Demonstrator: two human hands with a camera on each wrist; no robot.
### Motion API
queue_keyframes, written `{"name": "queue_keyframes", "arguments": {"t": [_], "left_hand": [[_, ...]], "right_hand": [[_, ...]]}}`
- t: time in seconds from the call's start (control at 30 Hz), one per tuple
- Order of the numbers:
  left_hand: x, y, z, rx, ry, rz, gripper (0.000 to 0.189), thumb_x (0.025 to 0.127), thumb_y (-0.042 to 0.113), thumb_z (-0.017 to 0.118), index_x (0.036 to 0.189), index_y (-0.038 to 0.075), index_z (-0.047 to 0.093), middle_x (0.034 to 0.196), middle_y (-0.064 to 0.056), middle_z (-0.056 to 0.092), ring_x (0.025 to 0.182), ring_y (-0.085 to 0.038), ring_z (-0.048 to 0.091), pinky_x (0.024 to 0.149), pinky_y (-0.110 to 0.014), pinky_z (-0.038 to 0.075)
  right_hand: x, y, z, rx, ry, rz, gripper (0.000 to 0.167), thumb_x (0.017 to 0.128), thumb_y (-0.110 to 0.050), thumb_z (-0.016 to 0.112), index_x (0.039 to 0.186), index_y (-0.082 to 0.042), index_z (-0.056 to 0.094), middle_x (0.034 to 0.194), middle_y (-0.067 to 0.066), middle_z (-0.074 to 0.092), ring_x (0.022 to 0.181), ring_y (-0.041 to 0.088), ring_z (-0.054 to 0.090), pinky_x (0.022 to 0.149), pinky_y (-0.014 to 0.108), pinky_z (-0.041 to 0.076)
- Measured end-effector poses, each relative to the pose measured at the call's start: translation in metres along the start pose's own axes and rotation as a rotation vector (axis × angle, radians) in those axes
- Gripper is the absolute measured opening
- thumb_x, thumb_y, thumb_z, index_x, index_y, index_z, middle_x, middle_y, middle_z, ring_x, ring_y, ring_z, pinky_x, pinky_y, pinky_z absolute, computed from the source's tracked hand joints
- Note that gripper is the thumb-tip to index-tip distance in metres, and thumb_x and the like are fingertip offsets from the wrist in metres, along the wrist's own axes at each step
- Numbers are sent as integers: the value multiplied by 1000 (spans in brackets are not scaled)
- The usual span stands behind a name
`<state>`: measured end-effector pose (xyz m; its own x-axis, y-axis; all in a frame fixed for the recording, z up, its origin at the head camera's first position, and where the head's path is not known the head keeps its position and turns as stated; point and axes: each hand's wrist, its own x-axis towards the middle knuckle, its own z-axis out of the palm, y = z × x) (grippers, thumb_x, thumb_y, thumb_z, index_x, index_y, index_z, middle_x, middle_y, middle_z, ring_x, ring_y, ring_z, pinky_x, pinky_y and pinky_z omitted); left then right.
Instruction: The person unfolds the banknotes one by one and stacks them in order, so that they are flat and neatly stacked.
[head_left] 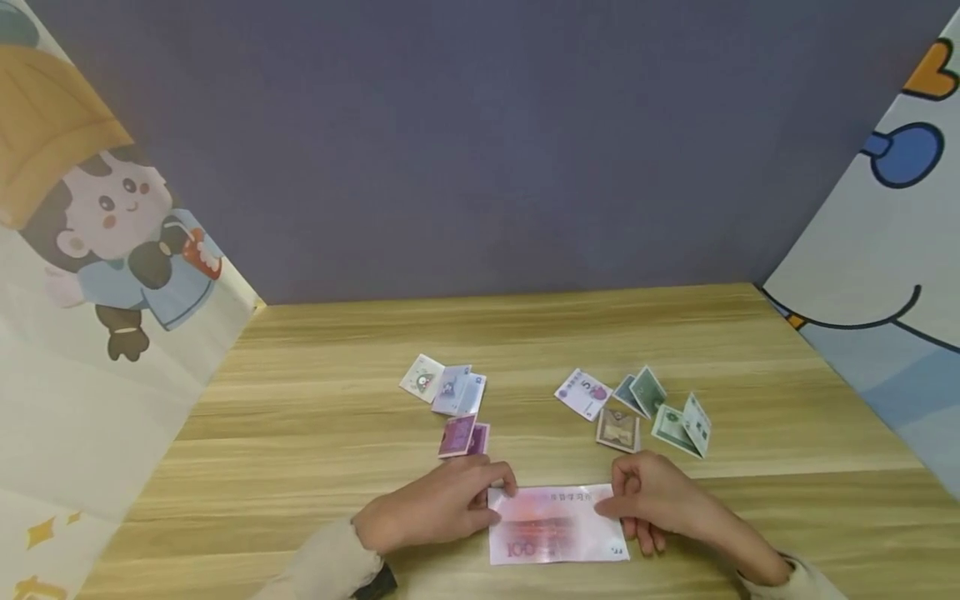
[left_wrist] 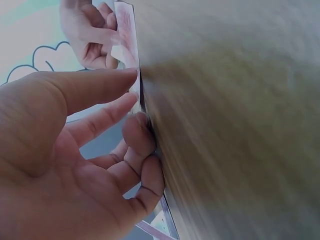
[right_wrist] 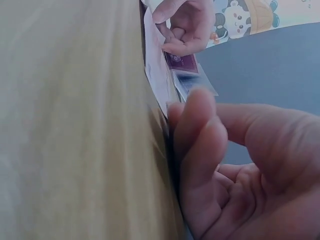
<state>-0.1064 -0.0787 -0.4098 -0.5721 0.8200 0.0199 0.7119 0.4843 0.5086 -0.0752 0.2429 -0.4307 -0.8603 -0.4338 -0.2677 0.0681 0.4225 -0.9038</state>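
Note:
A pink banknote (head_left: 558, 533) marked 100 lies spread out near the front of the wooden table, low over its surface. At its left end, my left hand (head_left: 442, 506) holds the edge, thumb by the side and index finger at the upper corner; the other fingers curl under the palm in the left wrist view. My right hand (head_left: 663, 500) pinches the note's right end, its thumb lying over the printed face. Just beyond the left hand stands a folded purple note (head_left: 457, 436). A folded brown note (head_left: 618, 429) sits beyond the right hand.
Farther left lie a pale green note (head_left: 422, 379) and folded blue notes (head_left: 459, 392). On the right are a purple 5 note (head_left: 582, 393), a folded dark green note (head_left: 647, 390) and a folded light green note (head_left: 684, 427). A grey panel (head_left: 510, 150) closes the table's back.

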Motion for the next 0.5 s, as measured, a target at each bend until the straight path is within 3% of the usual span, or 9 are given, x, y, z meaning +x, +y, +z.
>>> {"name": "queue_keyframes", "arguments": {"t": [0.3,0.5], "left_hand": [[2,-7,1,-63,0,62,24,91,13,70,114,14,63,65,15,47,57,6,41,56,-11,41],[3,-8,0,-73,-3,51,21,94,16,67,115,14,63,66,14,48,57,5,42,56,-12,42]], "right_hand": [[0,3,0,-27,1,-28,34,88,-24,75,78,-3,51,50,6,60,35,11,54,32,46,47],[0,5,-5,24,-38,-53,30,90,-21,73,80,-2,54,52,4,60,35,9,54,30,31,45]]}}
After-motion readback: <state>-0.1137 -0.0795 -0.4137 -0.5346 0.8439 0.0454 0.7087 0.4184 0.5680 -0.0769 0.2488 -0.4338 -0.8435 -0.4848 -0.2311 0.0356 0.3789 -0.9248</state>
